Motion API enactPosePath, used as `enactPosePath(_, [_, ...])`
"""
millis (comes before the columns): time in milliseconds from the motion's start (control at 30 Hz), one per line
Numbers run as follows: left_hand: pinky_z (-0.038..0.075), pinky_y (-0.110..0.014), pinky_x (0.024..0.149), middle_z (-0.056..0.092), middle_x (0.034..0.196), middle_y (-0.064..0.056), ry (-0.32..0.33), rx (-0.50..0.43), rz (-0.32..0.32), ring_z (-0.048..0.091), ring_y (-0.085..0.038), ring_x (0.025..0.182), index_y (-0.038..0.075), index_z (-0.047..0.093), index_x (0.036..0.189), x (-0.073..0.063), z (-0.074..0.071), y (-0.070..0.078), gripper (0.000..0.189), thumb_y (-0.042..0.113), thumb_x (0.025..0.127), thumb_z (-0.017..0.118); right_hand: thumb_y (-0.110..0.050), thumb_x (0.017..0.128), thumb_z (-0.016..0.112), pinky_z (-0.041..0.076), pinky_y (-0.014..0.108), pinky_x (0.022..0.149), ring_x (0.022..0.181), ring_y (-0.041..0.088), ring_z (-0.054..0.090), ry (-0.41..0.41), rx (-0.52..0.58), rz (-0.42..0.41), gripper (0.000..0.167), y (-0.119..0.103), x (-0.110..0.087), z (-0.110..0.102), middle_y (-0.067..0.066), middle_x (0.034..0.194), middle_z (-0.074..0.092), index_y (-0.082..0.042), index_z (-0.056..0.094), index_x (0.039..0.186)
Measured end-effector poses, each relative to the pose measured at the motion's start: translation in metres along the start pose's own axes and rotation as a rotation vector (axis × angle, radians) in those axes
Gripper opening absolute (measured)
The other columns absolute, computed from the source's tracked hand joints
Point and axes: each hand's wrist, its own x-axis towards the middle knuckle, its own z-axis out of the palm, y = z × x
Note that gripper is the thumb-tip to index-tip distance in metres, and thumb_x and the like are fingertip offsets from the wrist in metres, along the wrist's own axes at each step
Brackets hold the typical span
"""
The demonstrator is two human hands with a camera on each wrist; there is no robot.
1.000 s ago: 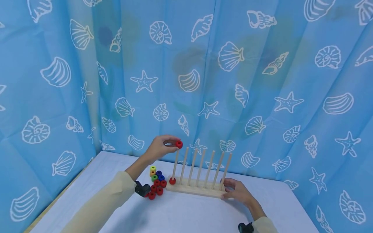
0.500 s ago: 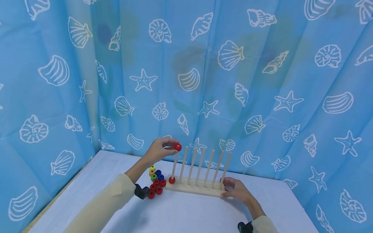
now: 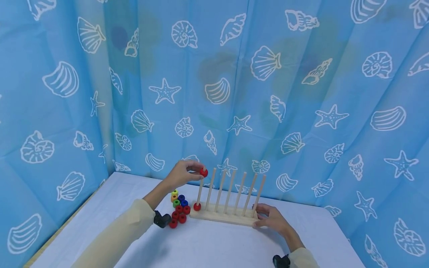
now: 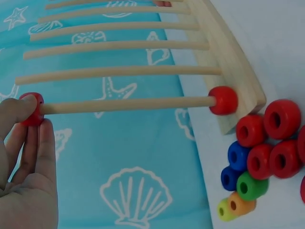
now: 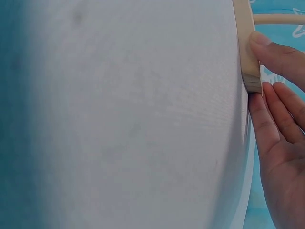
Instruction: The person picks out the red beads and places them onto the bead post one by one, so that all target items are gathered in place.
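My left hand (image 3: 179, 174) pinches a red bead (image 3: 203, 172) between thumb and fingers. The bead is threaded on the upper end of the leftmost peg (image 3: 200, 191), whose tip pokes out above it. At the foot of that peg sits another red bead (image 4: 224, 100), against the wooden base (image 3: 221, 217). Several other upright pegs on the base are bare. My right hand (image 3: 273, 219) holds the base's right end, with the thumb (image 5: 261, 39) on its front side and the fingers at its end and behind.
Left of the base lie loose beads: several red ones (image 3: 182, 218), two blue ones (image 4: 238, 156), a green one (image 4: 252, 186), an orange one (image 4: 241, 203) and a yellow one (image 4: 226, 210). A blue shell-patterned curtain (image 3: 214, 93) hangs behind the white table (image 3: 234, 245).
My left hand has come down slightly with the red bead, from over the leftmost peg's tip to just below it. The right hand keeps its hold on the base.
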Motion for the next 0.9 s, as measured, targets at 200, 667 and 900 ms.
enactPosePath(200, [0.056, -0.035, 0.084, 0.068, 0.110, -0.005, 0.010, 0.009, -0.043, 0.064, -0.025, 0.106, 0.008, 0.068, 0.118, -0.002, 0.005, -0.012, 0.036, 0.009, 0.084, 0.077, -0.006, 0.065, 0.088, 0.046, 0.041, 0.100, 0.130, 0.039, 0.047, 0.007, 0.006, 0.005, 0.075, -0.001, -0.001, 0.001, 0.017, 0.132, 0.058, -0.001, 0.055, 0.133])
enactPosePath(667, [0.057, -0.036, 0.083, 0.068, 0.109, -0.004, -0.006, 0.036, -0.123, 0.064, -0.028, 0.106, 0.010, 0.067, 0.116, -0.017, 0.022, -0.049, 0.033, 0.009, 0.084, 0.076, -0.005, 0.065, 0.087, 0.047, 0.041, 0.099, 0.129, 0.038, 0.047, 0.022, -0.005, 0.029, 0.074, -0.001, 0.000, 0.001, 0.015, 0.132, 0.058, -0.003, 0.056, 0.132])
enactPosePath(900, [0.057, -0.036, 0.082, 0.067, 0.107, -0.002, -0.001, 0.098, -0.155, 0.063, -0.026, 0.106, 0.012, 0.068, 0.114, -0.024, 0.031, -0.069, 0.033, 0.009, 0.082, 0.077, -0.001, 0.064, 0.087, 0.047, 0.043, 0.099, 0.128, 0.041, 0.047, 0.036, -0.002, 0.019, 0.075, 0.003, 0.003, 0.003, 0.018, 0.131, 0.058, 0.000, 0.056, 0.132])
